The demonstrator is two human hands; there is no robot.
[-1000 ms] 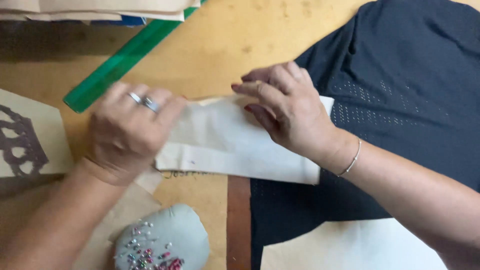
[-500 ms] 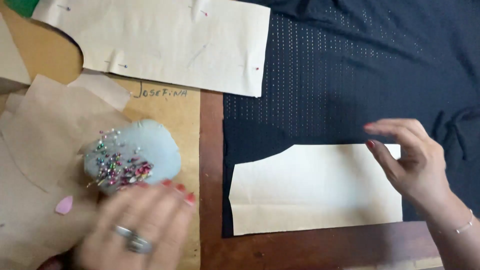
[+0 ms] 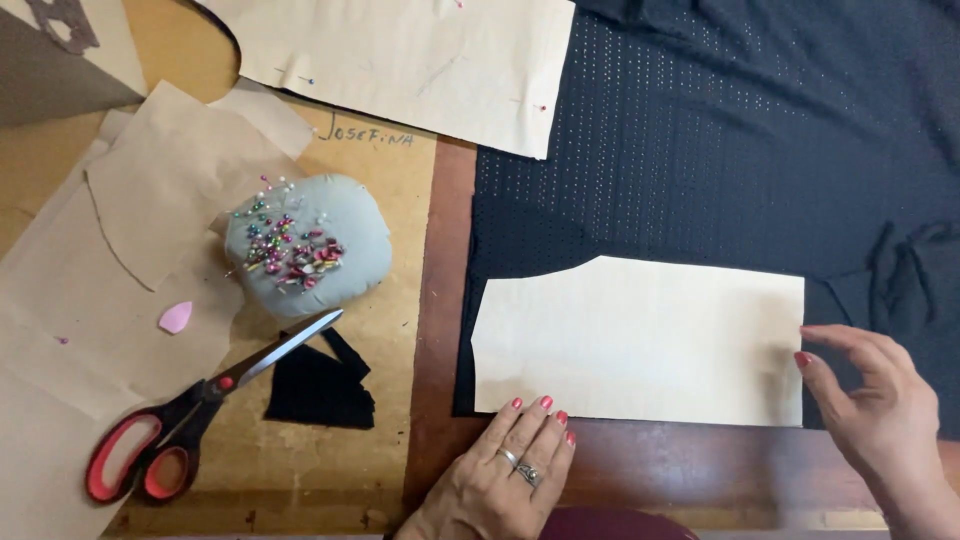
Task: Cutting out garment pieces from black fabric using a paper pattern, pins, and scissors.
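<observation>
A pale paper pattern piece [image 3: 640,340] lies flat on black perforated fabric [image 3: 740,150], which is spread over the tabletop [image 3: 440,300]. The left hand [image 3: 510,480] presses its fingertips on the piece's lower left edge, its grip flat and open, holding nothing. The right hand [image 3: 880,410] touches the piece's right edge, fingers loosely curled with nothing clasped. Left of the piece sit a grey pincushion [image 3: 310,245], red-handled scissors [image 3: 190,410] and a black fabric scrap [image 3: 320,385].
</observation>
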